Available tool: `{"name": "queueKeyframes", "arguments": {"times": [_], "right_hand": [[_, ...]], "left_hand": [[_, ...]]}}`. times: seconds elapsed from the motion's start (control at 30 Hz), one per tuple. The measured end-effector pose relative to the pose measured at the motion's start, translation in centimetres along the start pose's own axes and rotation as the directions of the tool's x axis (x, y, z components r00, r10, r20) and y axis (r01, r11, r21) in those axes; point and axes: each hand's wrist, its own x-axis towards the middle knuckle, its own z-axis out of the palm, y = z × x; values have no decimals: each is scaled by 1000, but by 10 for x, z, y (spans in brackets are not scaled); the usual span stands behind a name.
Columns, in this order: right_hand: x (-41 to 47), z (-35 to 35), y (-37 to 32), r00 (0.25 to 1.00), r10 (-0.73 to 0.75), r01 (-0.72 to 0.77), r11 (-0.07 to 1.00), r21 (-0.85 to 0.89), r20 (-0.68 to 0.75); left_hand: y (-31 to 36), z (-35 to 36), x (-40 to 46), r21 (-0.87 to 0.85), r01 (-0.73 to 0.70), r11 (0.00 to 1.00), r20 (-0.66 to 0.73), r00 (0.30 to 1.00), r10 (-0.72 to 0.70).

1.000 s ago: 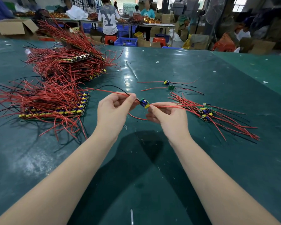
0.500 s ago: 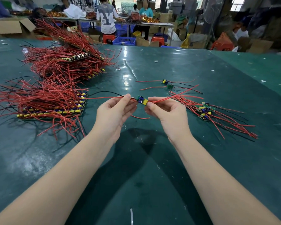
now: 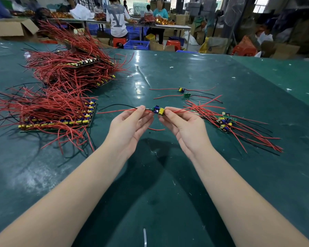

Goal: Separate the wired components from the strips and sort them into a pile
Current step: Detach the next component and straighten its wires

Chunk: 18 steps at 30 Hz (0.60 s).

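Wired component (image 3: 158,110) turned level between the hands, right-side red wires (image 3: 194,106) swung up off the table

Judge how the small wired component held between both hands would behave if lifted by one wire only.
Probably floppy: the wired component has thin red leads that already bend and sag past the left hand and right hand. Likely light, since fingertip pinches carry it. Its little board would probably dangle and swing.
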Motion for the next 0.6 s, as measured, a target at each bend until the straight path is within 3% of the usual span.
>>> {"name": "queueKeyframes", "arguments": {"times": [0.13, 0.37, 0.6], "right_hand": [[0, -1, -3, 993, 119, -118, 982, 149, 5], [-1, 0, -7, 967, 255, -251, 931, 266, 21], [-1, -3, -6, 984, 177, -176, 965, 195, 11]], "left_hand": [[-2, 1, -1, -62, 17, 998, 27, 1000, -16], [-1, 2, -1, -100, 66, 993, 41, 997, -62], [-1, 1, -3, -59, 31, 998, 35, 999, -29]]}}
